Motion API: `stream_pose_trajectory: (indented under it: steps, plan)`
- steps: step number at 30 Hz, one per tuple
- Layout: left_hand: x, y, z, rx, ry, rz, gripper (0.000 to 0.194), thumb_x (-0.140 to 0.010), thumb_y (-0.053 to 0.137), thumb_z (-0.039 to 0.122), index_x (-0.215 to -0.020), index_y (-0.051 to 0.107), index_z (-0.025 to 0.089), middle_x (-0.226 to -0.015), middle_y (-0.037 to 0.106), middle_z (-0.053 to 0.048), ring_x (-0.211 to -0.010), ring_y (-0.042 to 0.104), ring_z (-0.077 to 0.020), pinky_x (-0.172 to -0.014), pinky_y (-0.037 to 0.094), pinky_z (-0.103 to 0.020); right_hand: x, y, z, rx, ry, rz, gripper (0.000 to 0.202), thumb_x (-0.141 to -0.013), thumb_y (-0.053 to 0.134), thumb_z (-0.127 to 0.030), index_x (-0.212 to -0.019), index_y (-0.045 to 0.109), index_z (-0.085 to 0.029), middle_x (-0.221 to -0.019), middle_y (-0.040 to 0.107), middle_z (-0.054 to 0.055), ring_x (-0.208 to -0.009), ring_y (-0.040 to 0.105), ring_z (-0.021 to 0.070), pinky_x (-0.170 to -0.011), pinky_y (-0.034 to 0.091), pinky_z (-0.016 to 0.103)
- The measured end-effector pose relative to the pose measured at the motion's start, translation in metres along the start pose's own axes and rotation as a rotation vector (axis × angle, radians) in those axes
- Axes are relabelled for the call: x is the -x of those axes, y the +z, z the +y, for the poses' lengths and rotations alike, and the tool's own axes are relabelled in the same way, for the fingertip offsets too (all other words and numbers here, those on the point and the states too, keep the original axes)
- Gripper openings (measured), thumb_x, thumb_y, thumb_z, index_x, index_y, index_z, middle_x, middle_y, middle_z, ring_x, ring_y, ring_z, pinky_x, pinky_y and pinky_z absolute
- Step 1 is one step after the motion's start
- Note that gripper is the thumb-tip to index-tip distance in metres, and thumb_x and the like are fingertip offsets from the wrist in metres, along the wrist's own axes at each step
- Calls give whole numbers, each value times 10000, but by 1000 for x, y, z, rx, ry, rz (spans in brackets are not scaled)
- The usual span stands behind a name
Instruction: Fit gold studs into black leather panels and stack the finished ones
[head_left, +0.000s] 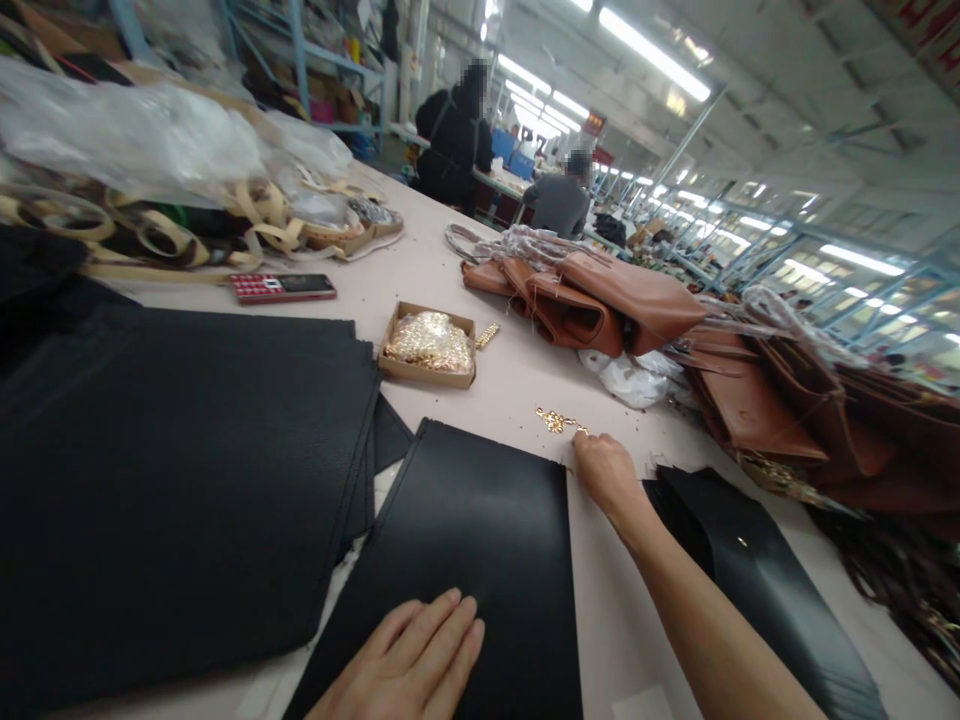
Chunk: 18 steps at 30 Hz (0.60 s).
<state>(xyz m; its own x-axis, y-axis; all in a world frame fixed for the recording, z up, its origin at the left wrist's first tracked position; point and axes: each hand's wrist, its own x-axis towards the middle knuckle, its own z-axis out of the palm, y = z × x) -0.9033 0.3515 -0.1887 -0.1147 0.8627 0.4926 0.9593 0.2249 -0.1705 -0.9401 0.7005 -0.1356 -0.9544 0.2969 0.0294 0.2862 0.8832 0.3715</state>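
My left hand (420, 650) lies flat, fingers stretched out, on a black leather-like panel (487, 520) in front of me. Beyond the panel's right edge, my right hand (604, 472) reaches to the tabletop with its fingers pinched together. Its fingertips are at the end of a small scatter of shiny gold metal pieces (553, 420); whatever they pinch is hidden. A small cardboard box (427, 376) holding a clear bag of gold metal pieces (431, 340) stands farther back. A short gold strip of hardware (487, 335) lies beside that box.
A stack of black panels (180, 480) covers the left side, and more black panels (757, 570) lie at right. Brown leather bags (630, 290) stand along the right. Behind on the left are a red phone (283, 288), tape rolls and plastic wrap (135, 130). Two people are in the background.
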Motion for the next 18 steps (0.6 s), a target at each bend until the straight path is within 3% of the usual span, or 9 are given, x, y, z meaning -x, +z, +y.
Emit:
stream_pose_trajectory:
  steps: [3, 6, 10, 14, 18]
  plan:
    - [-5, -8, 1, 27, -33, -9, 493, -864, 456, 25, -1319, 577, 172, -1316, 650, -29, -1209, 564, -208, -1006, 410, -305, 10, -1, 2, -50, -45, 11, 253, -921, 440, -48, -1029, 664, -89, -915, 710, 186, -910, 663, 269, -785, 490, 323]
    - [-3, -4, 4, 84, -58, 10, 407, -921, 535, 158, -1327, 566, 159, -1323, 644, -47, -1211, 563, -218, -1014, 412, -303, 21, -3, 5, -130, -82, 13, 226, -954, 457, -127, -967, 682, -132, -926, 713, 158, -908, 662, 239, -805, 475, 299]
    - [-1, 0, 9, 120, -69, 11, 526, -908, 609, 379, -1368, 530, 136, -1355, 621, -93, -1223, 558, -260, -988, 448, -348, 25, -4, 14, -278, -69, -5, 228, -946, 490, -174, -991, 713, -190, -951, 743, 97, -897, 682, 205, -803, 468, 272]
    - [-7, -17, 13, 252, -175, -152, 624, -890, 592, 532, -1376, 527, 145, -1396, 586, -116, -1266, 538, -279, -1034, 443, -392, 10, -1, 25, -444, -15, -51, 220, -864, 557, -187, -967, 748, -223, -883, 764, 23, -832, 695, 174, -747, 471, 238]
    - [-12, -29, 16, 399, -240, -204, 646, -909, 539, 579, -1392, 513, 151, -1425, 560, -115, -1303, 512, -275, -1100, 400, -406, -7, 2, 30, -565, 28, -120, 244, -732, 594, -118, -888, 768, -188, -761, 747, 15, -705, 673, 160, -648, 450, 229]
